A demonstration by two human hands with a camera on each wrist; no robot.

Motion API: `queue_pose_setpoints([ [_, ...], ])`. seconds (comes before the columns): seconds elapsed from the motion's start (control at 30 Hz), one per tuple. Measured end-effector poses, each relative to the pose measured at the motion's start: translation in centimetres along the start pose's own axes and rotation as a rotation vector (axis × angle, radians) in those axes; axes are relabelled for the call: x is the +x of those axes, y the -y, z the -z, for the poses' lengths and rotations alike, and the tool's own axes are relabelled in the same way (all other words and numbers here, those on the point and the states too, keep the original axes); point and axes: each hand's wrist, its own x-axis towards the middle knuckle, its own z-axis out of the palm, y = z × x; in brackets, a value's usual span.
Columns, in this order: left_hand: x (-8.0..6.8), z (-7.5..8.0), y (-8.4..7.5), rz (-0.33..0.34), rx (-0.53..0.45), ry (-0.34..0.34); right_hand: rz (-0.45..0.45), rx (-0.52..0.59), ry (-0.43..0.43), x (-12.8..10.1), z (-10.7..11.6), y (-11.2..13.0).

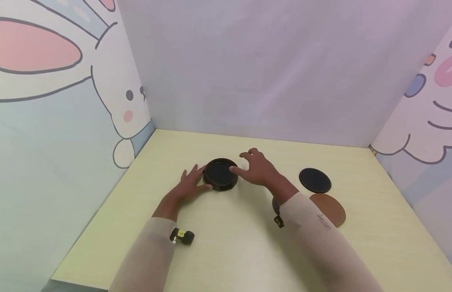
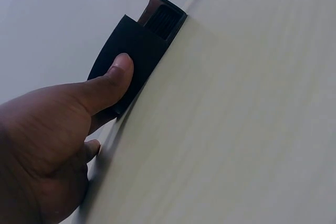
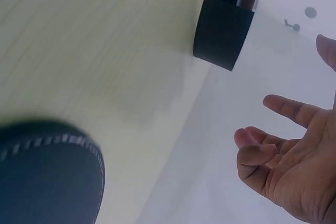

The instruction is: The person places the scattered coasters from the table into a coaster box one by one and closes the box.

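Observation:
A round black coaster holder (image 1: 221, 174) with dark coasters stacked inside stands mid-table. My left hand (image 1: 198, 178) lies against its left side, fingers straight on the table. In the left wrist view the left thumb (image 2: 116, 77) presses on the holder's wall (image 2: 134, 51). My right hand (image 1: 241, 163) hovers over the holder's right edge with fingers spread and loosely bent, holding nothing. The right wrist view shows the empty right palm (image 3: 286, 169) apart from the holder (image 3: 223, 24).
Right of the hands, a loose black coaster (image 1: 315, 180) and a brown coaster (image 1: 329, 209) lie flat on the pale yellow table (image 1: 229, 251). The black coaster (image 3: 47, 177) fills the right wrist view's lower left. Cartoon-printed walls enclose three sides.

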Motion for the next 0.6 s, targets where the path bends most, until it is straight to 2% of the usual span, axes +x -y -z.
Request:
queue_pose_setpoints([
  [0.13,0.0,0.0,0.1,-0.012,0.011,-0.004,-0.015,0.006,0.023,-1.3,0.7,-0.8],
  [0.4,0.0,0.0,0.3,0.008,0.009,-0.002,-0.024,-0.017,0.106,-3.4,1.0,-3.4],
  [0.6,0.1,-0.1,0.1,0.006,0.001,-0.005,0.031,-0.023,0.15,-5.1,1.9,-5.1],
])
